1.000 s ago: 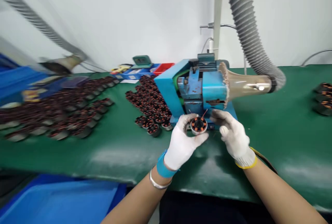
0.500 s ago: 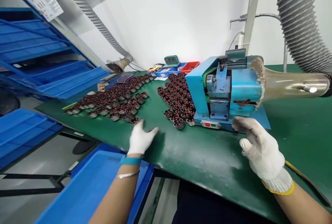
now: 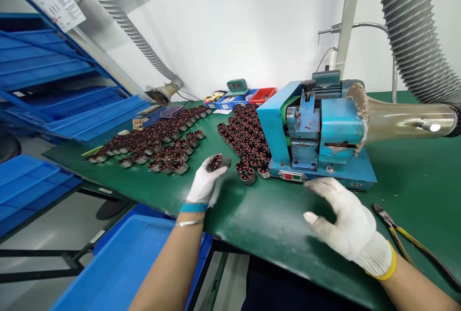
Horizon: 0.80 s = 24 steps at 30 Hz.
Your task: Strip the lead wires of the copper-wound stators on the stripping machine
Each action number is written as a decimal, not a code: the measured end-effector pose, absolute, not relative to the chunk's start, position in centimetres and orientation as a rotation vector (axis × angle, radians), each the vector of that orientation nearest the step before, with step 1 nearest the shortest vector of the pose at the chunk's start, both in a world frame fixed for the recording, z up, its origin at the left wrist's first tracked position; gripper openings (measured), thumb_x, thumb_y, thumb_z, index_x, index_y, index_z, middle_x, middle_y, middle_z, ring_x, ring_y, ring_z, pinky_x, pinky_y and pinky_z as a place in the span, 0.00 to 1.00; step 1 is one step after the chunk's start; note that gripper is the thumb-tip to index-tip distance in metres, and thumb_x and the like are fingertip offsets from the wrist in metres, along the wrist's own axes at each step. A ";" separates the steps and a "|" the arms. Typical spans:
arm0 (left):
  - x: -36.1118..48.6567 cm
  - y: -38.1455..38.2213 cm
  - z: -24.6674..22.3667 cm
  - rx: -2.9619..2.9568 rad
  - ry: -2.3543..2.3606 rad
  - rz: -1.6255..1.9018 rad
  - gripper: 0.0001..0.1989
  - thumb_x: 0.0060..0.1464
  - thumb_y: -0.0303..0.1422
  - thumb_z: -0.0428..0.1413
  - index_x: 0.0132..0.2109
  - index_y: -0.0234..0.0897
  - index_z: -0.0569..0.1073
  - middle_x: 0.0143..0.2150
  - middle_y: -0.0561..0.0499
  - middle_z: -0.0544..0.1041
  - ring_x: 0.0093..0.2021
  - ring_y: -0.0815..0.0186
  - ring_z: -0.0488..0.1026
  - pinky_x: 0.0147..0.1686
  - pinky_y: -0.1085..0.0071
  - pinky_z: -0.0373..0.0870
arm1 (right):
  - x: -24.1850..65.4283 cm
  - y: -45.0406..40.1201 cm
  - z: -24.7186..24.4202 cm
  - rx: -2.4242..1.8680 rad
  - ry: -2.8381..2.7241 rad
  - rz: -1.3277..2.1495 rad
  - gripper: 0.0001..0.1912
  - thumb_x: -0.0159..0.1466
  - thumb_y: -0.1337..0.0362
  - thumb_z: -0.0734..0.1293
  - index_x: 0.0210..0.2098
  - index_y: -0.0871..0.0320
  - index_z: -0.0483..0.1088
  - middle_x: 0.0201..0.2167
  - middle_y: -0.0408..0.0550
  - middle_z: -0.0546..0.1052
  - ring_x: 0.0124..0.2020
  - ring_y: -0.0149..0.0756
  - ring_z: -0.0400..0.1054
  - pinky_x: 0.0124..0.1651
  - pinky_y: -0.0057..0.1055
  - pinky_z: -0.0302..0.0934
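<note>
My left hand (image 3: pixel 206 181), in a white glove, is closed around a motor stator (image 3: pixel 219 162), a short metal ring with dark and copper-coloured windings, lifted above the green table. Left of it lies a wide group of similar stators (image 3: pixel 169 138); a second group (image 3: pixel 248 133) sits to its right, against the blue machine (image 3: pixel 306 128). My right hand (image 3: pixel 342 219), gloved in white with a yellow cuff, hovers in front of the machine's base. Its thumb and fingers are apart with nothing between them. A pair of cutting pliers (image 3: pixel 399 229) lies to its right.
A grey hose and a clear duct (image 3: pixel 406 116) join the machine's right side. Blue and red bins (image 3: pixel 264 95) and a small clock (image 3: pixel 236 85) stand at the back. A blue crate (image 3: pixel 144 253) sits below the table edge; blue trays (image 3: pixel 72 109) fill the left rack.
My left hand has picked a stator from the left group's near end and moved right and up with it. My right hand has moved left and opened wider; the pliers now show fully.
</note>
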State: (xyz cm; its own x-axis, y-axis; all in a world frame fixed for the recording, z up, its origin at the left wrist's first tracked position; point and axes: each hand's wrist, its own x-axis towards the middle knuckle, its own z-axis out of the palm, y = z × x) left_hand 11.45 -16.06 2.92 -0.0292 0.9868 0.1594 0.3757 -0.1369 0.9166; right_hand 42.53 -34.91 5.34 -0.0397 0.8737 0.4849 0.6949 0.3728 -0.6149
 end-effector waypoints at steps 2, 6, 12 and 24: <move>13.5 -19.5 3.9 1.601 1.326 1.103 0.37 0.35 0.45 0.66 0.53 0.33 0.71 0.53 0.38 0.76 0.50 0.53 0.76 0.51 0.60 0.73 | 41.8 -35.1 5.5 -1.483 -1.786 0.379 0.28 0.58 0.58 0.68 0.58 0.50 0.64 0.55 0.52 0.71 0.49 0.48 0.72 0.44 0.42 0.71; 21.1 -24.6 6.6 1.992 0.753 0.644 0.26 0.36 0.32 0.67 0.47 0.38 0.77 0.49 0.42 0.78 0.48 0.53 0.77 0.52 0.57 0.74 | 41.3 -35.1 5.9 -1.665 -1.730 0.633 0.42 0.54 0.63 0.69 0.66 0.48 0.55 0.54 0.51 0.73 0.45 0.48 0.75 0.38 0.40 0.73; 27.5 -24.8 9.8 1.935 0.315 0.620 0.36 0.34 0.23 0.63 0.56 0.40 0.73 0.55 0.40 0.75 0.58 0.50 0.72 0.58 0.53 0.70 | 44.1 -34.6 7.4 -1.799 -1.555 0.482 0.39 0.56 0.63 0.69 0.66 0.49 0.58 0.52 0.49 0.75 0.49 0.52 0.73 0.45 0.44 0.71; 32.4 -24.3 7.8 1.151 0.655 0.869 0.22 0.51 0.52 0.57 0.38 0.36 0.76 0.41 0.42 0.80 0.40 0.57 0.79 0.44 0.57 0.78 | 44.0 -34.5 7.9 -1.658 -1.122 0.522 0.30 0.53 0.60 0.72 0.55 0.49 0.67 0.47 0.45 0.76 0.47 0.45 0.73 0.49 0.42 0.70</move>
